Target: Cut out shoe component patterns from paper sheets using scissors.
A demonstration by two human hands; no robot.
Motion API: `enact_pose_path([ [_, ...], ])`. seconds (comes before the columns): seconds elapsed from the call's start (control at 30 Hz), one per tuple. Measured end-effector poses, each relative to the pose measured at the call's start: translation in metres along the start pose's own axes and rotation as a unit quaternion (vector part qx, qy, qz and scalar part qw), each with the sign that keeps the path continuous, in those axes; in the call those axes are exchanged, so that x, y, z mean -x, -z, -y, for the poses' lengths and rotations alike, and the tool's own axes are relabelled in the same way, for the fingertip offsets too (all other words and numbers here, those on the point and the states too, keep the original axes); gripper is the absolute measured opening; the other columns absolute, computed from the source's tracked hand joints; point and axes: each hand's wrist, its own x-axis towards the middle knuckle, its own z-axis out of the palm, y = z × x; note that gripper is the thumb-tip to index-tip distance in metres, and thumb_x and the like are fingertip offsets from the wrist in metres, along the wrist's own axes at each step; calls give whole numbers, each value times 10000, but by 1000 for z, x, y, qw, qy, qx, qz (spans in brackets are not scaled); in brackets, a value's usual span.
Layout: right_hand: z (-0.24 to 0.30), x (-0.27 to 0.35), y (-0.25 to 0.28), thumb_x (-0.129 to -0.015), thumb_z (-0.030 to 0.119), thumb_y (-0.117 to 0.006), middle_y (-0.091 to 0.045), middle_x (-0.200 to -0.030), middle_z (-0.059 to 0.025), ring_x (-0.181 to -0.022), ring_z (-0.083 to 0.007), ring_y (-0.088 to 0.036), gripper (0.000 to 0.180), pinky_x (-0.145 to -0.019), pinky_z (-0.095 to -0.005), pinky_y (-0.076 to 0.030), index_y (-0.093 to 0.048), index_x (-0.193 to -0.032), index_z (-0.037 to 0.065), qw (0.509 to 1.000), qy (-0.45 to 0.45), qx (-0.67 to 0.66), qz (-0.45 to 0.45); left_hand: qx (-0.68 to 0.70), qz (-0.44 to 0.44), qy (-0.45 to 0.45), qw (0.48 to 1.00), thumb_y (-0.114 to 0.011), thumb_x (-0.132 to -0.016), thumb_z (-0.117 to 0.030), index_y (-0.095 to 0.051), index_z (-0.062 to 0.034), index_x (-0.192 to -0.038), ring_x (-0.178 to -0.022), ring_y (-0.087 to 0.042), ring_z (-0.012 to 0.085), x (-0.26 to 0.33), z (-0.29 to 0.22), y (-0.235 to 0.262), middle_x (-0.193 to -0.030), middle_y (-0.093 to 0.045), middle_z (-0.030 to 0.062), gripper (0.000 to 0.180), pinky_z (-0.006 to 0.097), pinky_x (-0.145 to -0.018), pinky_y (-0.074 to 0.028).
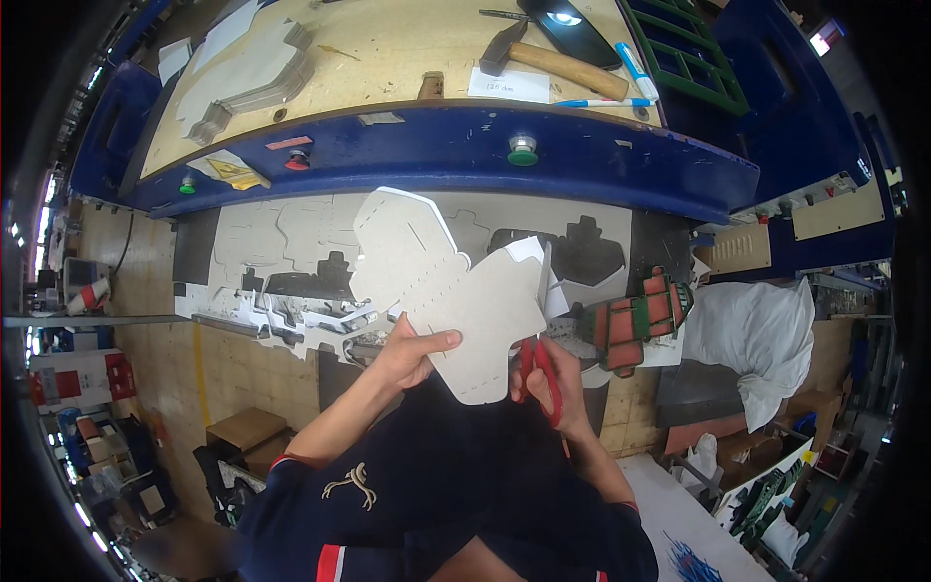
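My left hand (pixel 412 354) is closed on the lower left edge of a grey cardboard cut-out (pixel 417 257), thumb flat on top. The piece has an irregular outline with dashed crease lines and short slits, and a white edge shows along its upper right side. Red-handled scissors (pixel 552 378) are gripped in my right hand (pixel 569 388), their blades pointing up along the cut-out's right edge. Behind that edge a scrap of white paper or card (pixel 527 249) sticks out. Whether the blades are apart or together I cannot tell.
Beyond runs a blue machine beam (pixel 417 145) with push buttons. On the wooden top lie stacked grey cut-outs (pixel 247 82), a hammer (pixel 567 70), a phone (pixel 572 34) and a marker (pixel 635 70). A green-and-red die (pixel 635 325) and white sack (pixel 747 335) sit right.
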Motion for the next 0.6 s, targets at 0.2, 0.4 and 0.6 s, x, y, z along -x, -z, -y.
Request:
enact_pose_path([
  [0.2,-7,-14,-9,-889,581,-567,-516,-730,-27,-672,-111,-473,707,-619,-252,-392,-505,-1159,-70,983,93,150,-53,66,-15,-2,998,-625,-843,66,-380,-19,-1346,-1189,-549,260,5,20,-7,-1275,-536,148,566,403,-987,-493],
  [0.4,-4,-15,-18,-897,623,-500,-603,-969,-122,-875,-164,-543,797,-775,-295,-432,-454,-1258,-86,988,102,97,-61,101,-22,17,995,-612,-861,58,-339,-37,-1370,-1206,-536,264,5,25,-3,-1298,-509,145,585,408,-989,-503],
  [0.6,-10,-13,-18,-874,675,-482,-596,-1086,-146,-986,-187,-547,871,-857,-305,-425,-440,-1282,-94,989,103,81,-66,102,-28,13,994,-601,-876,34,-315,-11,-1371,-1198,-544,288,5,30,-7,-1292,-507,183,574,422,-986,-511],
])
